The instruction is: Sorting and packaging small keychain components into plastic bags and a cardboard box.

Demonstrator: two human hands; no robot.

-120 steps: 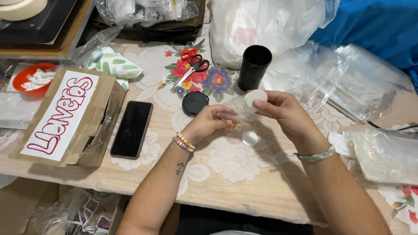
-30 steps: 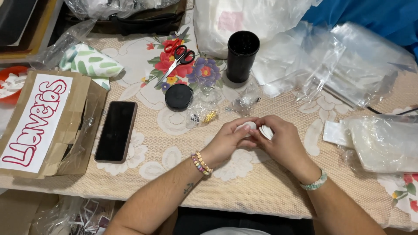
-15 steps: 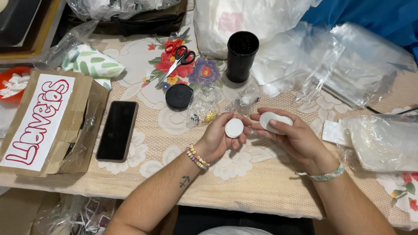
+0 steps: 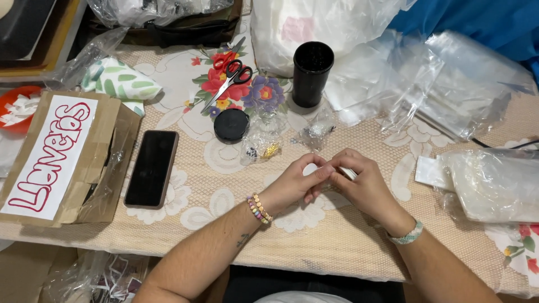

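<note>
On the lace-covered table (image 4: 185, 224), reading from the left, we are logging a cardboard box (image 4: 62, 160) with a hand-lettered label, a black phone (image 4: 151, 168) lying face up beside it, red-handled scissors (image 4: 231, 76) on the flower print, a round black lid (image 4: 231, 125), small clear packets (image 4: 261, 145) of tiny fittings, and a tall black cup (image 4: 312, 73) standing open. At the centre we are holding a small white round piece (image 4: 310, 168), only partly showing: our left hand (image 4: 297, 182) is curling its fingers around it, and our right hand (image 4: 362, 182) is pinching in against it from the other side, both hands touching just above the cloth. To the right, loose clear bags (image 4: 488, 185) are piling near the edge. In our judgement the piece is risking a slip from so narrow a grip, dropping among the packets; a forearm could also be nudging the bags off the edge.
</note>
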